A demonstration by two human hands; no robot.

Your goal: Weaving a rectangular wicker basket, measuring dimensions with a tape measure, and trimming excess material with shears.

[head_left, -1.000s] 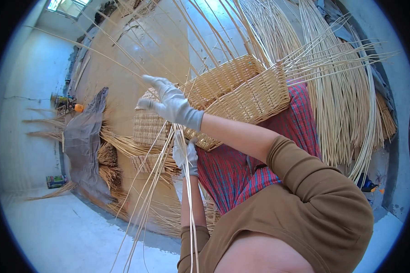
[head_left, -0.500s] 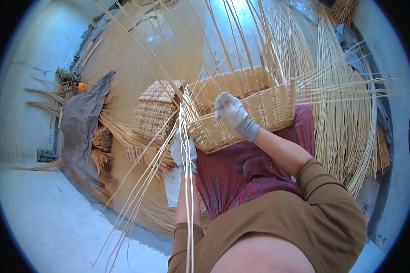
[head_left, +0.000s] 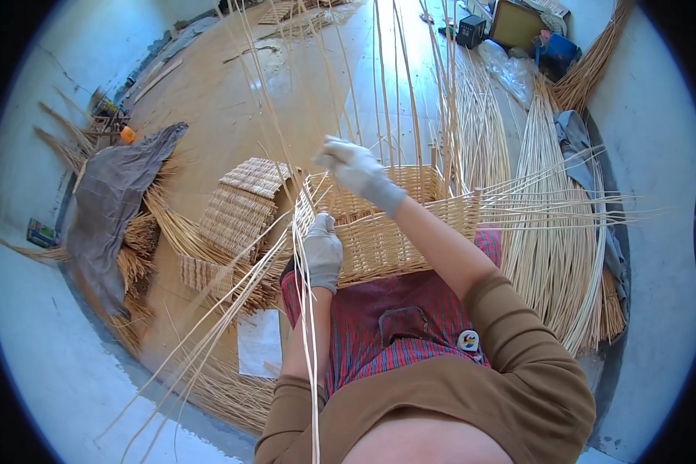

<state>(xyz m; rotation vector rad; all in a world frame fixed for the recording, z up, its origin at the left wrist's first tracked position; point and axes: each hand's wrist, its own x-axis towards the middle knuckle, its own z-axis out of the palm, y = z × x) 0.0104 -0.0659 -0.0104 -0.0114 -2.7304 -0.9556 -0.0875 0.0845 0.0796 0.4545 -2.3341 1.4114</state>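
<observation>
A rectangular wicker basket (head_left: pixel 402 242) rests across my lap, long willow rods standing up from its far side and others sticking out at both ends. My left hand (head_left: pixel 322 257), in a pale work glove, is closed on the basket's near left corner, its thumb at the rim. Loose rods (head_left: pixel 305 309) run down past that wrist. Gloved too, my right hand (head_left: pixel 356 170) is raised above the basket's left part. Its fingers are curled together and somewhat blurred, and what they hold, if anything, is hidden.
Left of the basket stand woven wicker pieces (head_left: pixel 240 215) and a grey cloth (head_left: pixel 120 220) over bundled rods. Long pale rods (head_left: pixel 553 247) cover the floor to the right. Farther back lie a clear plastic bag (head_left: pixel 509 69), a blue container (head_left: pixel 558 54) and a brown bundle (head_left: pixel 595 58).
My right hand has lifted off the basket's near rim and moved up and left. My left hand has come up onto the near left corner. The view has shifted, showing more of the far floor.
</observation>
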